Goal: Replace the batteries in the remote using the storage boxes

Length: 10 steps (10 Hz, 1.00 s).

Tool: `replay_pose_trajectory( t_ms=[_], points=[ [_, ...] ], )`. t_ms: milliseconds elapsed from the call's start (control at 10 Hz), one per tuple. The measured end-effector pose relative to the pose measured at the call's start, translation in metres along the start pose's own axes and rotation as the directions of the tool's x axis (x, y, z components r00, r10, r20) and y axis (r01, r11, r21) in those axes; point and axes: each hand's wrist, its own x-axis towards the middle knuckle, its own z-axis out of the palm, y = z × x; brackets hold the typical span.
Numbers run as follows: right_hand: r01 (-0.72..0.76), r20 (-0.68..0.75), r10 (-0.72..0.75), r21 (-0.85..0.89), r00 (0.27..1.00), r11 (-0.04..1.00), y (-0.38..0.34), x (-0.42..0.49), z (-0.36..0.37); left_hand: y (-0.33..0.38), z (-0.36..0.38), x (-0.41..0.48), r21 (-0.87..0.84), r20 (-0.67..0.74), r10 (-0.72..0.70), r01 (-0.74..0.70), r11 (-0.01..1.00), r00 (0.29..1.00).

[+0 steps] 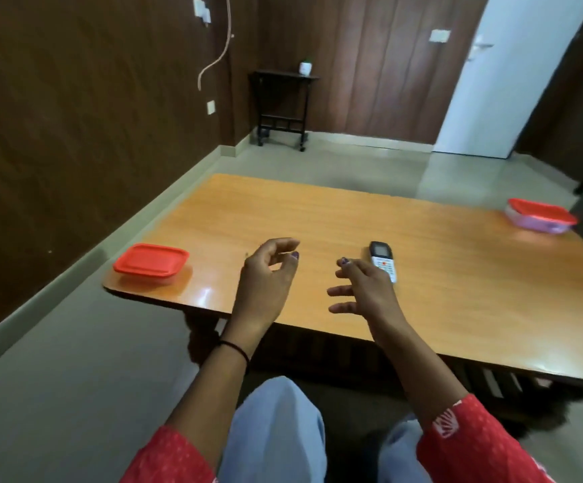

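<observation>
1. The remote [382, 260] lies on the table [317, 217].
2. The right hand [363, 291] is beside it, relaxed and empty.
3. The left hand [269, 273] is to its left, loosely curled and empty.
4. The left box [150, 261] and the right box [540, 216] flank it, well apart.

the remote [382, 259] lies face up on the table [352, 210]. our right hand [363, 287] hovers at the remote's near left, fingers spread and loose, hiding its near end; we cannot tell if it touches. our left hand [265, 273] hangs further left of the remote, loosely curled, holding nothing. the left box [150, 261] sits well left of the remote, the right box [540, 216] well right and beyond, both with red lids on.
</observation>
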Motion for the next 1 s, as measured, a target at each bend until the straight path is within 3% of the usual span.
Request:
replay_pose_trajectory(
  t_ms=[100,200,300,400,600,900,1000],
  points=[
    [0.030,-0.171,-0.054,-0.138,0.984,0.990,0.019,0.013,-0.049,0.000,0.042,0.003,-0.043,0.129,-0.060,0.066,0.997,0.990],
    [-0.037,-0.272,-0.073,-0.380,0.959,0.924,0.054,0.052,-0.077,-0.020,0.081,0.021,-0.050,0.199,-0.156,0.169,0.984,0.968],
    [-0.142,-0.303,-0.044,-0.565,0.952,0.813,0.090,0.109,-0.084,-0.053,0.127,0.057,-0.025,0.278,-0.287,0.306,0.952,0.917],
    [-0.118,-0.320,-0.125,-0.642,0.939,0.757,0.110,0.158,-0.081,-0.078,0.167,0.097,-0.010,0.349,-0.389,0.419,0.908,0.853],
    [-0.043,-0.402,-0.137,-0.407,0.906,0.912,0.109,0.222,-0.084,-0.091,0.229,0.171,-0.010,0.449,-0.500,0.563,0.826,0.741],
    [-0.183,-0.477,-0.084,-0.486,0.875,0.855,0.108,0.275,-0.084,-0.085,0.262,0.223,0.068,0.431,-0.595,0.633,0.771,0.678],
    [-0.273,-0.449,0.011,-0.523,0.894,0.808,0.081,0.267,-0.090,-0.067,0.249,0.230,0.090,0.364,-0.645,0.663,0.743,0.672]
  ],
)
